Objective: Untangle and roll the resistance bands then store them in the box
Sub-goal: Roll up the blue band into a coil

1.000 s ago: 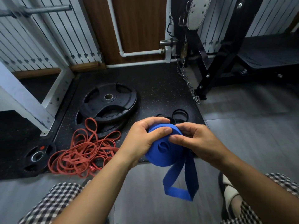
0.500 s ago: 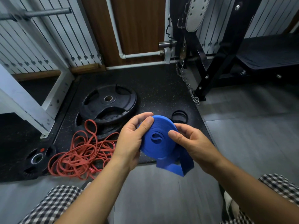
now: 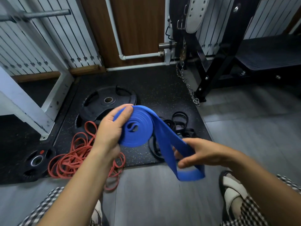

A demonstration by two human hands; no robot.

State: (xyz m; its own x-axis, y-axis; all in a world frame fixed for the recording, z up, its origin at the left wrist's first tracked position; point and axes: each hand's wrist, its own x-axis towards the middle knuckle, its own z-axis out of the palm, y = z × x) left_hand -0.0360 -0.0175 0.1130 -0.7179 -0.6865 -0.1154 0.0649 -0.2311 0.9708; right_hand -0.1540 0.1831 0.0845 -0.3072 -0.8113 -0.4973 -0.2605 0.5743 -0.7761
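My left hand (image 3: 110, 131) grips a coiled roll of wide blue resistance band (image 3: 138, 128), thumb on its top edge. The band's loose tail runs down to the right and ends in a loop. My right hand (image 3: 200, 152) holds that tail, fingers curled round the strap. A tangle of thin red bands (image 3: 73, 157) lies on the black mat to the left. Black bands (image 3: 175, 126) lie in a heap behind the blue roll. No box is in view.
A large black weight plate (image 3: 107, 101) and a small plate (image 3: 36, 160) lie on the speckled mat (image 3: 146, 88). A chain (image 3: 189, 85) hangs by a black rack leg (image 3: 210, 74). A white frame (image 3: 29, 108) stands left. Grey floor lies in front, with my knees and sandalled foot (image 3: 231, 193).
My right hand left the roll and moved down and right, drawing the blue tail out taut. The roll tilted in my left hand, and the black bands behind it came into sight.
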